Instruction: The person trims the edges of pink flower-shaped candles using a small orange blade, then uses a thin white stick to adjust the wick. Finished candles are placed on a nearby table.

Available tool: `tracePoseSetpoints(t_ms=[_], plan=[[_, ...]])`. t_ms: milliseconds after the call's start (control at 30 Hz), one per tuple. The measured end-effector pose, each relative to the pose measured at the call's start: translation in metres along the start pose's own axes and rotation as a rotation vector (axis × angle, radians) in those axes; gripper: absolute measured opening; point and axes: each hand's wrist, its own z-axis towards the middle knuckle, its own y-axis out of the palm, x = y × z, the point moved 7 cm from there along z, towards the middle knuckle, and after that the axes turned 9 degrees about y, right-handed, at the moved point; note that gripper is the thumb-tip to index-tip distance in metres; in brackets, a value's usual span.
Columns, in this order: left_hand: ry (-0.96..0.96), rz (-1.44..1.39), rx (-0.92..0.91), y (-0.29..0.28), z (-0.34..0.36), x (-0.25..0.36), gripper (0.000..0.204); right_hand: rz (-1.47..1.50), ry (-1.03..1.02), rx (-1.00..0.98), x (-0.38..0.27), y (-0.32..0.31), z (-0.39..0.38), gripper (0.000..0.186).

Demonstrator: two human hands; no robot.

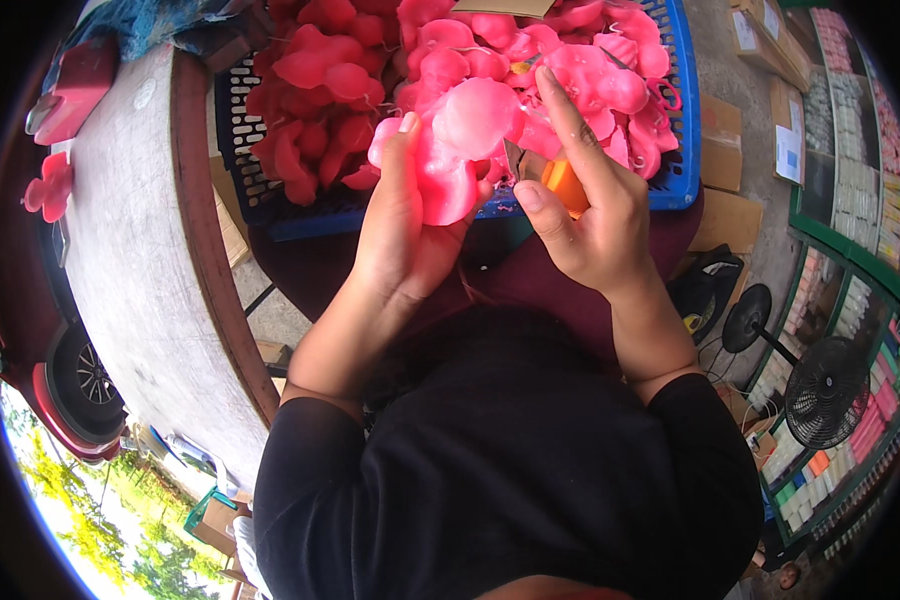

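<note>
My left hand [400, 230] holds a glossy pink molded piece [448, 185] with rounded bulges, just above the near rim of a blue plastic basket [686, 110]. My right hand [595, 225] grips a cutter with an orange handle [566, 188], its dark blade beside the piece's right side; the index finger points up and away, and the thumb lies near the blade. Many similar pink pieces [310, 70] fill the basket, with some cardboard on top.
A pale table [140, 250] runs along the left, carrying pink items. Cardboard boxes [718, 150], black fans [825, 390] and shelves of wrapped goods [835, 110] stand at right. A red car [75, 380] is at far left, a person [788, 575] at lower right.
</note>
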Motion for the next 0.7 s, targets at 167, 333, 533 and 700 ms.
tracePoseSetpoints(t_ms=[167, 333, 533, 700], plan=[[0.043, 0.007, -0.008, 0.0061, -0.0033, 0.0009, 0.044, -0.024, 0.025, -0.018, 0.0037, 0.0013, -0.0009, 0.055], [0.028, 0.011, -0.045, 0.0067, -0.0045, -0.0012, 0.045, -0.076, 0.009, -0.006, 0.0017, -0.0012, -0.0005, 0.053], [0.029, -0.035, -0.021, 0.0076, -0.0044, -0.0053, 0.045, -0.186, -0.033, 0.079, -0.0010, -0.0024, -0.0006, 0.047], [0.033, -0.032, -0.022, 0.0071, -0.0036, -0.0072, 0.045, -0.194, -0.016, 0.085, -0.0005, -0.0028, -0.0004, 0.044]])
